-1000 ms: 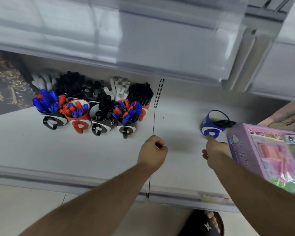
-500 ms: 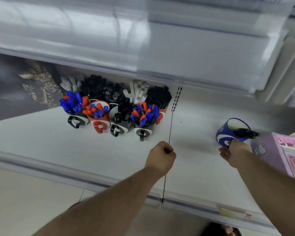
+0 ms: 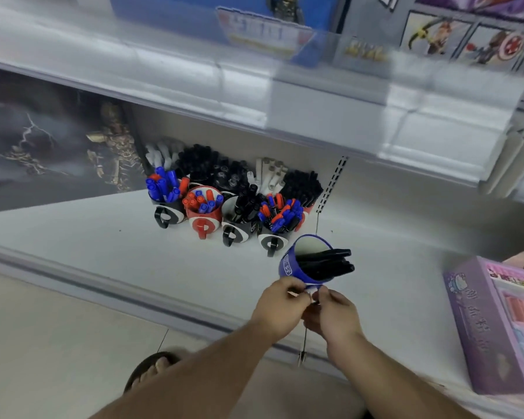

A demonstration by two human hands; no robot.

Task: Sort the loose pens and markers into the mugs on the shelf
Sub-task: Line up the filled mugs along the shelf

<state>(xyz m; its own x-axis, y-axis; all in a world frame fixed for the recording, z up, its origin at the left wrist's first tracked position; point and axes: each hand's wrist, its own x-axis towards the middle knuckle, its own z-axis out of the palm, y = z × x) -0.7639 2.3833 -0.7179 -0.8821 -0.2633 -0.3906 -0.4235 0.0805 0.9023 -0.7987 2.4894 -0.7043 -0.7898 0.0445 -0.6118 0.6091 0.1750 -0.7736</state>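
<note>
Blue mug point(image 3: 303, 267): tilted, mouth toward the right, above the white shelf point(image 3: 103, 255), just in front of the mug cluster. Contents: several black markers point(image 3: 327, 263), ends jutting past the rim.

Left hand point(image 3: 277, 309): at the mug's lower edge, grip curled and pinching near the base (exact contact blurred).

Right hand point(image 3: 333, 316): touching the left hand, grip curled at the mug's handle side, pinching the same lower edge.

Black-and-white mug, far left point(image 3: 167, 211): blue-capped markers point(image 3: 162, 186), a few red.

Red mug point(image 3: 203, 223): red and blue capped markers point(image 3: 201, 201).

Black-and-white mug, centre point(image 3: 235, 232): black markers point(image 3: 245, 201).

Black-and-white mug, front right point(image 3: 271, 241): mixed blue, red and black markers point(image 3: 280, 213); nearest to the blue mug.

Back row (containers hidden): white pens point(image 3: 164, 152), dense black caps point(image 3: 206, 164), pale markers point(image 3: 270, 173), more black caps point(image 3: 303, 186).

Purple boxed set point(image 3: 481, 325): right end of the shelf, well apart from the mugs.

Dark poster point(image 3: 43, 146): behind the shelf, left.

Sandalled foot point(image 3: 152, 368): on the floor below.
</note>
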